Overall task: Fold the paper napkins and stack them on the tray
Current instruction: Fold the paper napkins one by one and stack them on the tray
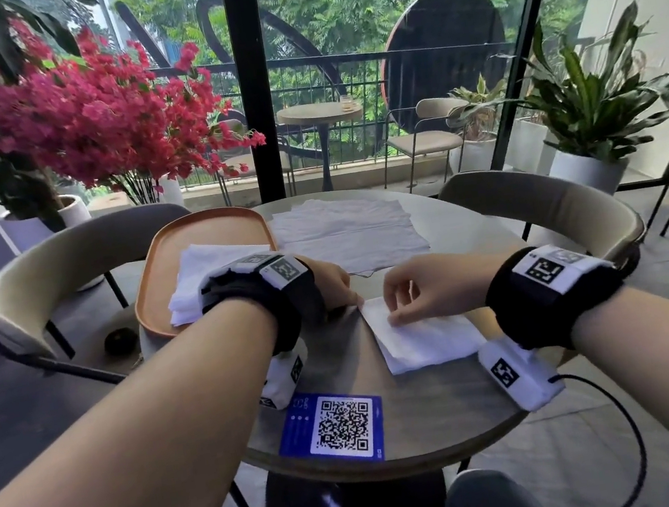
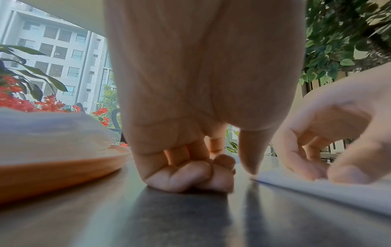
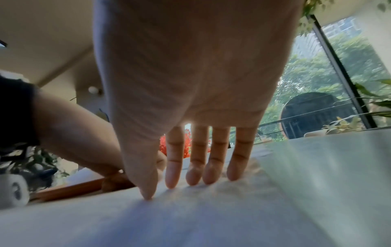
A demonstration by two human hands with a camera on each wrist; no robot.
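A folded white napkin (image 1: 423,344) lies on the round table (image 1: 441,414) at the front right. My right hand (image 1: 406,301) presses its far end with straight fingertips (image 3: 171,182), thumb down beside them. My left hand (image 1: 331,286) rests on the table just left of the napkin, fingers curled under (image 2: 186,178); its thumb tip touches the napkin's corner (image 2: 260,175). The orange tray (image 1: 201,233) sits at the left and holds a stack of folded napkins (image 1: 198,272). Several unfolded napkins (image 1: 346,230) lie flat at the far middle.
A blue card with a QR code (image 1: 335,425) lies at the table's near edge. Curved beige chairs stand left (image 1: 47,272) and right (image 1: 531,199) of the table. Potted plants and a glass wall are behind.
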